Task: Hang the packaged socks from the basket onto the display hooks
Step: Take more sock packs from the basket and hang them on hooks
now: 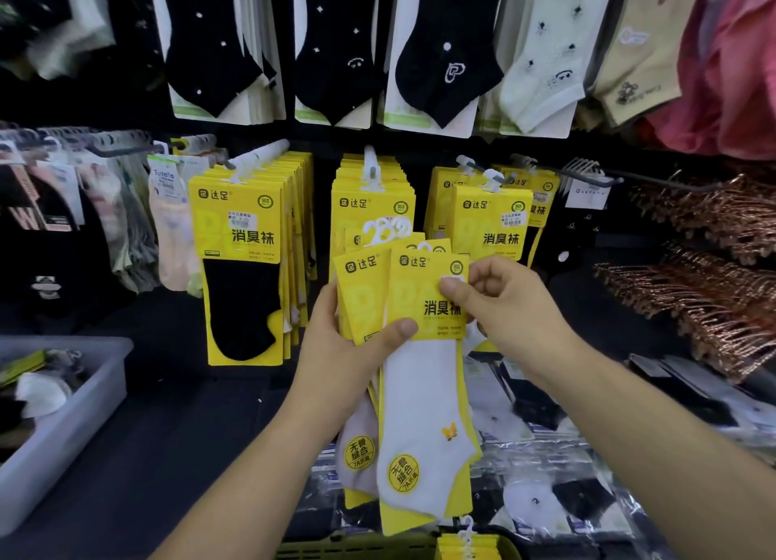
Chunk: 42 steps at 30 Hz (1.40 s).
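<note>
**Mid-task: a fanned handful of packs in the hands, none of it on a hook yet**

Left hand (344, 341) grips a fanned stack of yellow sock packs (422, 374) from the side, thumb pressed across the front cards. Right hand (504, 303) pinches the upper right corner of the front pack, the one with a white sock and a small butterfly motif; looks like it is being separated from the stack. White plastic hanger loops (384, 229) stick up above the cards, free of any hook.

Done, as judged from the display: three hooks directly ahead already carry matching yellow packs: left hook (256, 156), centre hook (370, 162), right hook (489, 177). Cannot tell which of these were hung in this session.

Left to do: the whole held stack. More yellow packs (466, 545) sit in the green basket (357, 549) at the bottom edge; how many is hidden.

Grey bin (63, 425) at left holds loose items, apparently unrelated.
</note>
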{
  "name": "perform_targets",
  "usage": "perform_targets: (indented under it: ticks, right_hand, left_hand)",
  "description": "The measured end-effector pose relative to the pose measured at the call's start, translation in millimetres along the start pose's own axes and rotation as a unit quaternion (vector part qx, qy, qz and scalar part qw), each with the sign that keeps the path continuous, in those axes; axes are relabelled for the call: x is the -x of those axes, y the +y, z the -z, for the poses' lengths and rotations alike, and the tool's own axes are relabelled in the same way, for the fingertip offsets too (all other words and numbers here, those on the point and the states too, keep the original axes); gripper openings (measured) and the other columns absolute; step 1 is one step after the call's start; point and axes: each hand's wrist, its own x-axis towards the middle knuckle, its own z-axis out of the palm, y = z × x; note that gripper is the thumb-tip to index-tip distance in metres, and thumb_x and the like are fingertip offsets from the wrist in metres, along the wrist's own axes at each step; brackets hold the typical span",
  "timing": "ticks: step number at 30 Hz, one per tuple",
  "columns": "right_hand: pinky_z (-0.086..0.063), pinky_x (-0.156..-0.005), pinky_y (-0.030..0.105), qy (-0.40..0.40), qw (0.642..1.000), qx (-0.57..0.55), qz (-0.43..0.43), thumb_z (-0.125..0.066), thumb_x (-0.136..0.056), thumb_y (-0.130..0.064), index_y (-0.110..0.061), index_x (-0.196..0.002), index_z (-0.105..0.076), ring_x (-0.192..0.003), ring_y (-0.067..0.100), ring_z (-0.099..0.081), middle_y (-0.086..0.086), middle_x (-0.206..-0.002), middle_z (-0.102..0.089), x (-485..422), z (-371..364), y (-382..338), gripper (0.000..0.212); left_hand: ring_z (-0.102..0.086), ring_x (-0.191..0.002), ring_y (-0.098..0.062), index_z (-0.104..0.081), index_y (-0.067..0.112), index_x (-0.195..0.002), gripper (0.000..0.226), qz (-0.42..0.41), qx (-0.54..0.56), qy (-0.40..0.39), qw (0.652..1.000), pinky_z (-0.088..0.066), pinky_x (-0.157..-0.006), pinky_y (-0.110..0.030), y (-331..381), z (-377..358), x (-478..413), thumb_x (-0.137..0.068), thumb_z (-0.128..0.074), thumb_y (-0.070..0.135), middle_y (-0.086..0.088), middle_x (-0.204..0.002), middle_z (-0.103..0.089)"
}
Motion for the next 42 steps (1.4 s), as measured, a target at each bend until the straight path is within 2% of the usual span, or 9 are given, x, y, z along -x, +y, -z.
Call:
perform_targets:
  ticks: [5,9,13,17,22,25,29,32,42]
  right_hand:
    - [-0.044,-0.054,0.032,-0.048,0.996,-0.046,-0.054,-0.076,-0.084,-0.036,0.011,-0.099,-0.05,-0.068,0.024,-0.056,0.036,-0.098,-0.061,4,13,14,0.056]
    - [-0.055,-0.08,0.032,0.004,0.999,0.017,0.047,-0.077,-0.085,-0.028,-0.02,-0.103,-0.064,-0.087,0.016,-0.066,0.003,-0.093,-0.07,-3,21,4,0.023]
    - [-0.048,-0.065,0.013,-0.018,0.993,0.074,0.094,-0.074,-0.089,-0.028,-0.024,-0.084,-0.073,-0.07,0.0,-0.058,-0.004,-0.08,-0.069,-13,21,-13,0.006]
    - [-0.052,-0.073,0.026,-0.059,0.996,0.049,0.036,-0.073,-0.089,-0.031,-0.021,-0.085,-0.077,-0.081,0.017,-0.064,0.009,-0.095,-0.072,-17,21,-19,0.011]
    - [-0.044,-0.077,0.024,-0.106,0.993,0.017,-0.049,-0.07,-0.091,-0.023,-0.02,-0.081,-0.077,-0.083,0.009,-0.062,-0.005,-0.087,-0.075,-31,33,-19,0.012]
    - [-0.042,-0.06,0.006,-0.082,0.996,0.041,-0.013,-0.069,-0.093,-0.023,-0.02,-0.084,-0.077,-0.064,-0.007,-0.058,-0.015,-0.072,-0.07,-37,38,-17,0.012]
    - [-0.046,-0.07,0.012,0.011,1.0,0.022,0.006,-0.072,-0.091,-0.023,-0.019,-0.086,-0.076,-0.076,0.001,-0.062,-0.006,-0.083,-0.073,-54,51,-22,0.007]
    - [-0.042,-0.05,0.007,0.08,0.995,0.049,0.031,-0.072,-0.091,-0.021,-0.018,-0.086,-0.075,-0.059,-0.005,-0.06,-0.004,-0.078,-0.069,-69,67,-31,0.006]
    - [-0.041,-0.054,0.006,0.125,0.96,0.2,0.149,-0.068,-0.092,-0.022,-0.031,-0.076,-0.073,-0.058,-0.01,-0.055,-0.013,-0.073,-0.067,-104,70,-44,0.019]
  left_hand:
    - [-0.079,-0.101,-0.013,-0.061,0.028,-0.123,0.062,0.011,0.005,-0.015,1.0,-0.063,-0.074,-0.024,-2,2,1,-0.069,-0.092,0.021,0.01,-0.112,-0.081]
    - [-0.078,-0.101,-0.008,-0.06,0.033,-0.122,0.06,0.006,-0.026,-0.021,0.999,-0.063,-0.078,-0.024,-4,0,2,-0.074,-0.094,0.02,0.017,-0.111,-0.079]
    - [-0.078,-0.103,-0.01,-0.06,0.029,-0.125,0.061,0.003,-0.037,-0.019,0.999,-0.065,-0.08,-0.027,-6,-1,2,-0.074,-0.09,0.023,0.014,-0.114,-0.078]
    - [-0.078,-0.101,-0.007,-0.059,0.029,-0.124,0.056,-0.005,-0.061,-0.024,0.998,-0.063,-0.078,-0.024,-6,1,0,-0.082,-0.089,0.009,0.018,-0.111,-0.078]
    - [-0.077,-0.104,-0.008,-0.059,0.034,-0.123,0.056,-0.009,-0.072,-0.032,0.997,-0.065,-0.083,-0.029,-6,3,0,-0.081,-0.09,0.014,0.018,-0.114,-0.077]
    - [-0.076,-0.104,-0.004,-0.058,0.033,-0.124,0.059,-0.015,-0.059,-0.035,0.998,-0.061,-0.079,-0.019,-1,0,1,-0.073,-0.087,0.03,0.02,-0.113,-0.077]
    - [-0.075,-0.102,0.001,-0.057,0.032,-0.125,0.051,-0.023,-0.052,-0.016,0.998,-0.058,-0.077,-0.014,1,3,-2,-0.084,-0.084,0.018,0.022,-0.112,-0.078]
    - [-0.076,-0.098,0.002,-0.058,0.034,-0.121,0.048,-0.033,-0.067,-0.014,0.997,-0.059,-0.074,-0.014,1,9,-6,-0.089,-0.081,0.008,0.023,-0.108,-0.078]
    - [-0.075,-0.097,0.005,-0.059,0.041,-0.118,0.049,-0.021,-0.078,-0.02,0.997,-0.057,-0.07,-0.01,6,16,-7,-0.08,-0.085,0.026,0.027,-0.107,-0.077]
